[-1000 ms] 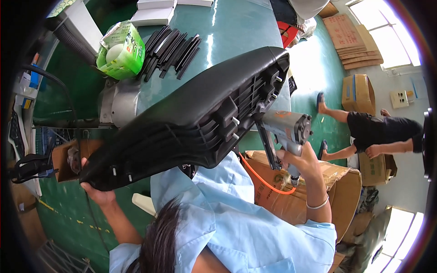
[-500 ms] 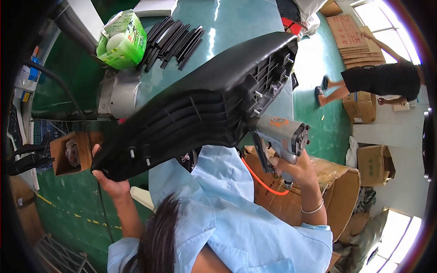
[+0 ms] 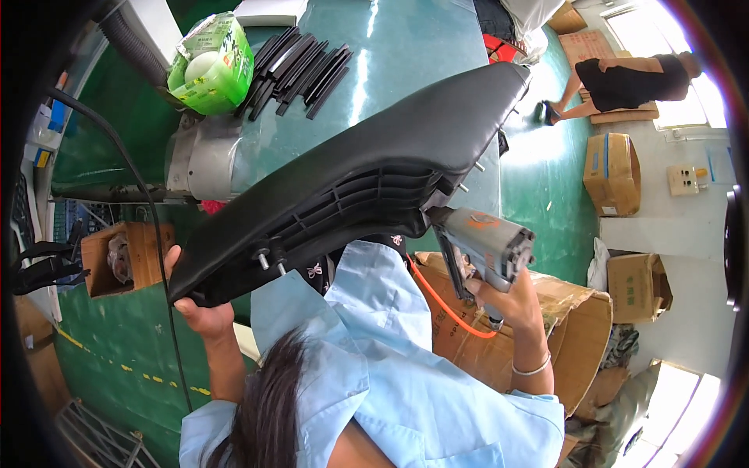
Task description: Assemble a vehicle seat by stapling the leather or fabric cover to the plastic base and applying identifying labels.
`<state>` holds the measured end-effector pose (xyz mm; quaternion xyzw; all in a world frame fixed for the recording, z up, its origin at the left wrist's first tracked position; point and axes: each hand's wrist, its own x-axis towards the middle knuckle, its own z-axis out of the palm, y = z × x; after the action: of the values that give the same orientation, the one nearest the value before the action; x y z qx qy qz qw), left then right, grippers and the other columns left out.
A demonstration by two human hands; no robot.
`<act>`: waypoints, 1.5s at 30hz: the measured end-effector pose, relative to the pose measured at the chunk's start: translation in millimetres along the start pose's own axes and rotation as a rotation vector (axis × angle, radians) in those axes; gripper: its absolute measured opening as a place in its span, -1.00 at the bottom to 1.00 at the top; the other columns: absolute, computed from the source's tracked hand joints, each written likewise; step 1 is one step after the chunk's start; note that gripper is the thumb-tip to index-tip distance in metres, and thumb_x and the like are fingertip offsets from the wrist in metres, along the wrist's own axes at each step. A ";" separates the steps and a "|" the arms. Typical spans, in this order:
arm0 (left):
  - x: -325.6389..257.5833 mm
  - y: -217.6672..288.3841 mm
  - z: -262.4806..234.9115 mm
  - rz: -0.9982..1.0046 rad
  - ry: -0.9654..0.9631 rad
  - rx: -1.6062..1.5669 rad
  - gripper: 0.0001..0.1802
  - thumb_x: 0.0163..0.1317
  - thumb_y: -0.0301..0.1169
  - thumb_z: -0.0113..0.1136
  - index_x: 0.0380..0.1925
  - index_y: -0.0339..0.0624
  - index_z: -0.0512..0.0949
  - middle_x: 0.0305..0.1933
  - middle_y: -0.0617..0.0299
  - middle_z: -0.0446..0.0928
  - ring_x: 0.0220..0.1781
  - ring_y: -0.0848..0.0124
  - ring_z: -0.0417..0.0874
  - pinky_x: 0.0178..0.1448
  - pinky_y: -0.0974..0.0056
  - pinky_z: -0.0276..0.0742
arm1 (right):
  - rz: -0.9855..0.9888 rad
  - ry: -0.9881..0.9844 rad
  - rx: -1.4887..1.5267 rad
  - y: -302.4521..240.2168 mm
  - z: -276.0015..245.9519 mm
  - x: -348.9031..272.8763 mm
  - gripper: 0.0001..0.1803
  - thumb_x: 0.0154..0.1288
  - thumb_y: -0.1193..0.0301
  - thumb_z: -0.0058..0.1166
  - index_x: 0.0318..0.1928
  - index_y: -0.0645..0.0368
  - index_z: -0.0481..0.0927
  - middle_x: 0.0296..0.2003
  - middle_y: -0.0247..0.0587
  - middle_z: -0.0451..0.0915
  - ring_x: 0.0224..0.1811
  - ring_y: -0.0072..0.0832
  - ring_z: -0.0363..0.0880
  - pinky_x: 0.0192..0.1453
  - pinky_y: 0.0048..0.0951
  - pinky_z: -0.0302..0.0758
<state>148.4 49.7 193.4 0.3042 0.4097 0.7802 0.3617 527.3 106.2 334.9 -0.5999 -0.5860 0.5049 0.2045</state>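
Note:
A long black motorcycle seat (image 3: pixel 390 156) is held up over the green table, its ribbed plastic underside and bolts (image 3: pixel 269 257) turned toward me. My left hand (image 3: pixel 199 312) grips the seat's lower left end from beneath. My right hand (image 3: pixel 507 300) holds the handle of a grey pneumatic staple gun (image 3: pixel 488 242). The gun's nose meets the seat's lower edge near the middle. An orange air hose (image 3: pixel 445 304) curls down from the gun. My light blue shirt and dark hair fill the lower middle.
On the green table (image 3: pixel 421 54) lie several black strips (image 3: pixel 300 66) and a green bag (image 3: pixel 214 62), beside a metal machine housing (image 3: pixel 199 160). A wooden box (image 3: pixel 113 257) sits left. Cardboard boxes (image 3: pixel 612 171) and a cardboard drum (image 3: pixel 577 327) stand right. Another person (image 3: pixel 624 82) bends over far right.
The seat has rolled so more of its smooth cover shows and less of the ribbed base. My left hand shifted slightly right with it. The person in the background moved farther away.

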 end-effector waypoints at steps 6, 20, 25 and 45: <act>-5.0 -5.6 11.3 0.056 -0.042 0.099 -0.10 0.14 0.28 0.01 0.25 -0.21 0.19 0.20 -0.16 0.35 0.21 0.07 0.42 0.31 0.01 0.31 | 0.132 0.106 0.162 4.2 5.9 -17.0 -0.47 0.01 0.57 0.17 0.08 0.31 0.42 -0.33 -0.32 0.52 -0.49 -0.66 0.40 -0.43 -0.58 0.40; -23.7 -28.8 62.7 0.427 -0.016 0.118 -0.28 0.29 0.07 -0.20 0.09 -0.45 0.36 0.07 -0.25 0.42 0.07 0.07 0.53 0.05 0.05 0.57 | 0.125 0.199 0.365 22.0 34.4 -22.1 -0.65 0.04 0.59 0.16 -0.10 0.29 0.47 -0.37 -0.33 0.50 -0.50 -0.66 0.44 -0.50 -0.60 0.41; -42.4 -42.4 46.8 0.400 -0.285 0.153 -0.23 0.29 0.23 -0.23 0.33 -0.04 0.12 0.26 -0.44 0.19 0.29 -0.13 0.32 0.31 -0.13 0.28 | 0.107 0.255 0.209 35.0 42.7 -9.1 -0.79 0.09 0.59 0.14 -0.23 0.30 0.47 -0.51 -0.37 0.47 -0.57 -0.65 0.41 -0.50 -0.60 0.35; -37.9 -39.5 80.1 0.208 -0.267 0.068 -0.22 0.26 0.22 -0.11 0.25 -0.15 0.17 0.30 -0.42 0.14 0.29 -0.09 0.31 0.35 -0.02 0.22 | 0.136 -0.031 0.277 24.1 67.3 -4.5 -0.52 0.02 0.60 0.17 0.02 0.30 0.43 -0.37 -0.30 0.52 -0.48 -0.62 0.45 -0.42 -0.59 0.38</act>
<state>243.5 68.3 191.1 0.4579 0.3508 0.7518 0.3196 483.2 73.3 289.1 -0.5964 -0.4716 0.6030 0.2414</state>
